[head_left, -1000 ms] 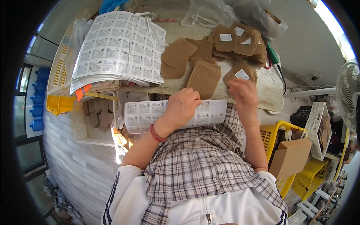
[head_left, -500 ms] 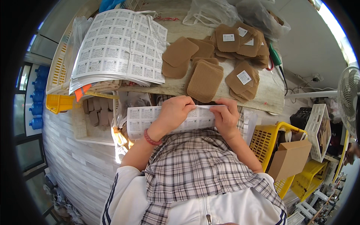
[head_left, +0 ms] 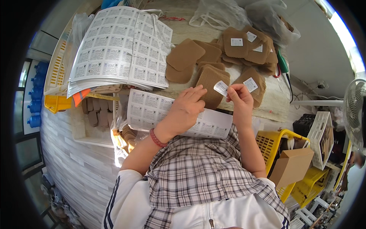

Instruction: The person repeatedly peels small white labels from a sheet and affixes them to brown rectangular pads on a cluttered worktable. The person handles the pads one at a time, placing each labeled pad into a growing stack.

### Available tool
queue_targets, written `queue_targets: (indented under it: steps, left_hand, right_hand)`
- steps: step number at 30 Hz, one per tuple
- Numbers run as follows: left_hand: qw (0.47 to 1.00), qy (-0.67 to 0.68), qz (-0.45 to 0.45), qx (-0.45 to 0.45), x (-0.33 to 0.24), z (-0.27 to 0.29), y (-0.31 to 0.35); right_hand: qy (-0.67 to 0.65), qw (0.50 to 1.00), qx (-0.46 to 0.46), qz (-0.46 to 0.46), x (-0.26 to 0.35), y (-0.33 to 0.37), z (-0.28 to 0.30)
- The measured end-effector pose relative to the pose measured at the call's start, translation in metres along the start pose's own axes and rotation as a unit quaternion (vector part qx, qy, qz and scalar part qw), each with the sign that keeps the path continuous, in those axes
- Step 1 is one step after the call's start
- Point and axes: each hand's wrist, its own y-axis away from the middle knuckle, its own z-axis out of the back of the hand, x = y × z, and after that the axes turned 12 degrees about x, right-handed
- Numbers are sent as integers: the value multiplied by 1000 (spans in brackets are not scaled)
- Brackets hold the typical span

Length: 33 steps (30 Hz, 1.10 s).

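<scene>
- Pale wooden table point(head_left: 276, 107), seen from the head view, bears a stack of printed label sheets point(head_left: 103, 45) at left and brown pads further right; a fan point(head_left: 356, 110) and a yellow basket point(head_left: 284, 133) stand beyond its right side.
- Right hand point(head_left: 242, 99): thumb and fingertips are pinched narrow on one corner of a white label point(head_left: 221, 88), held over the near end of a textured brown pad point(head_left: 212, 76). Whether the label touches it, I cannot tell.
- Left hand point(head_left: 187, 108): fingers extended, slightly apart, tips by the pad's left edge; the palm lies over a loose label sheet point(head_left: 150, 108) by the lap.
- Labelled pads point(head_left: 233, 47) lie behind; this step looks like placing a label. The next move would call for squaring it, then pressing it flat.
</scene>
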Motion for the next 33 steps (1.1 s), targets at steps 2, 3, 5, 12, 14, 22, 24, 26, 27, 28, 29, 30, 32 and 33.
queue_targets:
  steps: [2,3,5,12,14,22,24,26,27,28,29,30,32,33]
  left_hand:
    - [1000,13,6,20,4,-9,-1]
    - [999,20,10,29,5,-11,-2]
    - [999,23,11,24,6,-13,-1]
    - [999,25,16,26,5,-13,-3]
    - [999,31,19,27,5,-12,-4]
    - [997,65,39,21,-1,-6,-8]
    - [997,65,36,38,-3,-1,-11]
    - [997,53,33,46,-2,-4,-10]
    - [997,47,31,50,-2,-5,-10]
    - [997,35,30,57,-1,-7,-9]
    - [997,23,29,65,-1,-8,-9]
    - [997,11,28,72,-1,-9,-8]
    - [997,1,31,69,-1,-10,-8]
    - [997,-4,33,67,-2,-10,-8]
  right_hand:
    - [26,999,6,-24,-10,-11,-3]
    - [58,998,1,-32,-17,-16,-1]
    - [123,991,-9,-47,-26,-23,2]
    - [198,977,-13,-76,-28,-30,6]
    - [200,976,-15,-82,-29,-31,7]
    - [232,970,-27,-69,-26,-30,1]
    - [237,969,-34,-64,-25,-29,-1]
    - [244,967,-40,-55,-26,-28,-2]
    - [247,967,-43,-51,-27,-28,-3]
    - [255,965,-44,-49,-26,-28,-4]
    - [264,962,-46,-47,-24,-27,-5]
    - [272,960,-47,-46,-24,-27,-6]
    - [279,958,-50,-42,-26,-27,-6]
    - [282,957,-51,-40,-28,-27,-6]
